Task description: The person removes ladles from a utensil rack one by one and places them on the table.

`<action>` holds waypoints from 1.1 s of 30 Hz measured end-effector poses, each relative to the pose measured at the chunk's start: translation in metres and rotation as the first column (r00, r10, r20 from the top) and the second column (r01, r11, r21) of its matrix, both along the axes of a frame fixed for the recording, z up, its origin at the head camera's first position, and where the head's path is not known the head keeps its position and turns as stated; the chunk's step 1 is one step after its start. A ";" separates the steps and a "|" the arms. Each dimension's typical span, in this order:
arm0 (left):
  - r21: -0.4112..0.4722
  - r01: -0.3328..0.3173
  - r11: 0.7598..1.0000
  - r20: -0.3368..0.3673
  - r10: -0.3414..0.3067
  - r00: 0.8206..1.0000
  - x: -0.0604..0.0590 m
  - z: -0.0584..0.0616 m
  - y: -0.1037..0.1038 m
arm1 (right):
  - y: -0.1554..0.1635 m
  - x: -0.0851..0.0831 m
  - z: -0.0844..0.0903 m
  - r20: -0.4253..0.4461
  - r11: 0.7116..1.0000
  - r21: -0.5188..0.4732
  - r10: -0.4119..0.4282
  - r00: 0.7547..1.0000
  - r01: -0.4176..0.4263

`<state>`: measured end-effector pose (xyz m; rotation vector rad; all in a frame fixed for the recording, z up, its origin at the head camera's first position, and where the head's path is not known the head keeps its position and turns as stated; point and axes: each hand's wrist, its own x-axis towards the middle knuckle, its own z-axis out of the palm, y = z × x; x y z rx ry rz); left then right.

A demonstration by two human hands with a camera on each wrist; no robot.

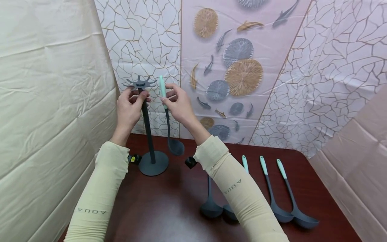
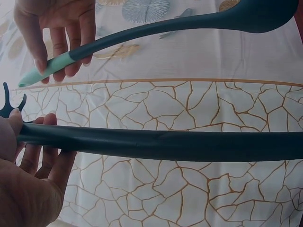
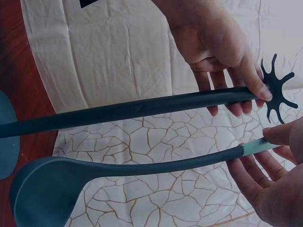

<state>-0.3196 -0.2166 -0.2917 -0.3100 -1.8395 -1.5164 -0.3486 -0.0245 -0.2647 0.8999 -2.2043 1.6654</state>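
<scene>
A dark grey utensil stand (image 1: 148, 131) with a round base and a ring of hooks (image 1: 140, 83) on top stands at the table's back left. My left hand (image 1: 130, 107) grips its pole just beneath the hooks. To the right of the stand, my right hand (image 1: 179, 103) pinches the mint-green handle of a ladle (image 1: 168, 122) between thumb and fingers. The ladle hangs bowl down above the table, its handle end near the hooks but apart from them. In the right wrist view the ladle's deep bowl (image 3: 47, 189) shows plainly.
On the dark red table (image 1: 157, 208), several more ladles lie at the right, among them a far-right ladle (image 1: 303, 218) and one (image 1: 210, 206) partly behind my right sleeve. Patterned cloth (image 1: 145, 40) hangs behind the table, and plain cloth (image 1: 54, 101) at the left.
</scene>
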 end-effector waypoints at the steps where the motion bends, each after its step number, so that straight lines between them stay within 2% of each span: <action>1: 0.001 0.002 1.000 -0.001 -0.002 1.000 0.000 0.000 0.000 | 0.001 0.000 0.000 0.000 1.000 0.004 -0.005 1.000 0.005; 12: -0.009 -0.017 1.000 0.025 0.017 1.000 0.001 0.003 0.001 | 0.004 0.000 -0.003 0.002 1.000 0.009 -0.028 1.000 0.028; 21: -0.015 -0.021 1.000 0.012 0.022 1.000 0.001 0.002 0.003 | 0.005 -0.001 -0.005 0.013 1.000 0.012 -0.008 1.000 0.008; 33: 0.066 0.039 0.997 -0.029 -0.037 0.999 0.000 -0.001 0.004 | 0.009 -0.004 -0.011 0.014 1.000 0.016 -0.017 1.000 0.017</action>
